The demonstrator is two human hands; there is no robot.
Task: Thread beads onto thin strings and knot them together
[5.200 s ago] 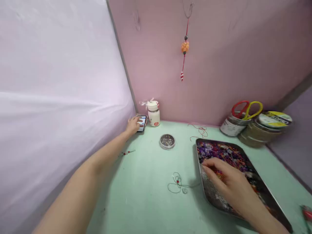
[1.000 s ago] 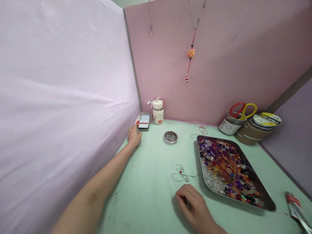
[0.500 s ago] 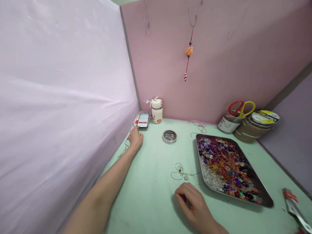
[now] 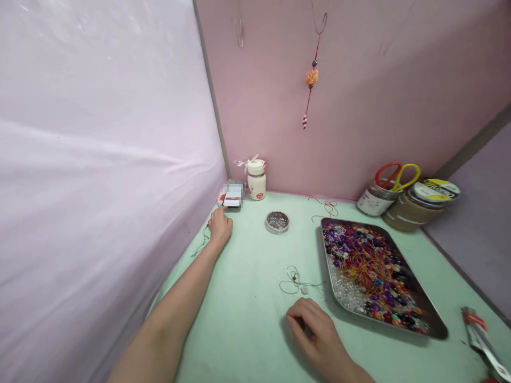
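My left hand (image 4: 220, 225) is stretched to the far left corner of the green table (image 4: 247, 314), its fingertips just short of a phone (image 4: 232, 198) that leans by the wall. It holds nothing that I can see, and its fingers are loosely curled. My right hand (image 4: 315, 335) rests on the table near the front with the fingers curled under; whether anything is in it is hidden. Just beyond it lies a loop of thin wire with a red bead (image 4: 296, 281).
A metal tray of mixed beads and cord (image 4: 433, 332) lies at the right. A small round tin (image 4: 277, 221), a white bottle (image 4: 255, 180), a can with scissors (image 4: 379, 194) and thread spools (image 4: 427, 199) stand at the back. A beaded charm (image 4: 311, 77) hangs on the pink wall.
Five seconds ago my left hand was on the phone and my right hand in the bead tray. The left hand has drawn back a little, and the right now rests on the table.
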